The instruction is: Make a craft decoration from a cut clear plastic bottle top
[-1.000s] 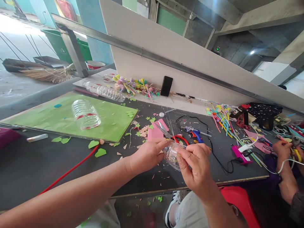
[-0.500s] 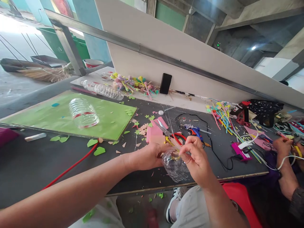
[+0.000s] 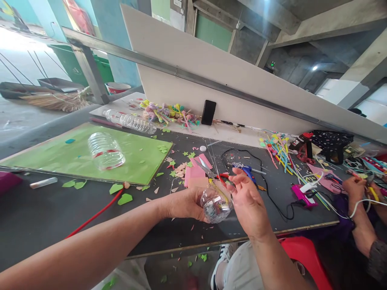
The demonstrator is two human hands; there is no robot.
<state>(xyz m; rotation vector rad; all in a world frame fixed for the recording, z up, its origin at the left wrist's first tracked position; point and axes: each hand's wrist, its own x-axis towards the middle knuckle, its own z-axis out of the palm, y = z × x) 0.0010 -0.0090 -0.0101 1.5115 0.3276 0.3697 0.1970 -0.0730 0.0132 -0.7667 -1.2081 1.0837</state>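
My left hand [image 3: 186, 204] is closed around the side of a clear plastic bottle piece [image 3: 217, 207], held over the table's front edge. The piece is tilted, and something yellow shows at its upper side; I cannot tell whether it is inside or behind. Just right of the piece, my right hand [image 3: 249, 203] has its fingers loosely apart, with nothing visible in them; the fingertips are close to the rim. Beyond the hands lie scissors [image 3: 206, 168] with red handles, on pink paper [image 3: 193, 176]. A blue glue gun [image 3: 248, 172] lies behind my right hand.
A cut clear bottle [image 3: 105, 151] lies on green sheets [image 3: 145, 149] at left, near another bottle [image 3: 130, 121]. A phone [image 3: 208, 112] leans on the board. Pipe-cleaner bundles [image 3: 279, 151], a pink power strip [image 3: 304, 196] and a co-worker's hands [image 3: 356, 191] are at right. Green and pink scraps lie scattered.
The bottle piece has turned, its rounded end now facing me more. My right hand's fingers have come off its rim and spread apart. My left hand keeps hold.
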